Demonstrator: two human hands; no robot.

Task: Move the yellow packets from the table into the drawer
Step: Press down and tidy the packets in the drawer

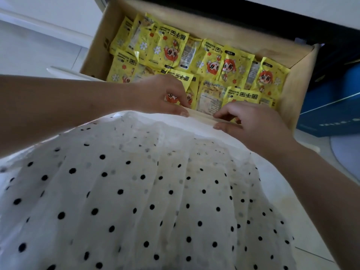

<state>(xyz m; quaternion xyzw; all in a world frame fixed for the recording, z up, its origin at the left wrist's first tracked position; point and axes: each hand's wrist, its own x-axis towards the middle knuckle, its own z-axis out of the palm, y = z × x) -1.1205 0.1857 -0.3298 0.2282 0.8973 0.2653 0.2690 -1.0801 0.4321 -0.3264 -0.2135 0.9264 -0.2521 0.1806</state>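
A wooden drawer (297, 88) stands pulled open below me. Several yellow hand-warmer packets (228, 65) with a red cartoon figure lie in it, overlapping and covering its floor. My left hand (159, 94) reaches over the near packets, its fingers curled onto the drawer's pale front edge (202, 115). To the right, my right hand (251, 121) pinches the same front edge between fingers and thumb. Neither hand holds a packet. The table is out of view.
My white dress with black dots (136, 191) fills the lower half of the view and hides the drawer front. A blue box (331, 106) sits on the floor right of the drawer. White cabinet fronts (39, 36) are at the left.
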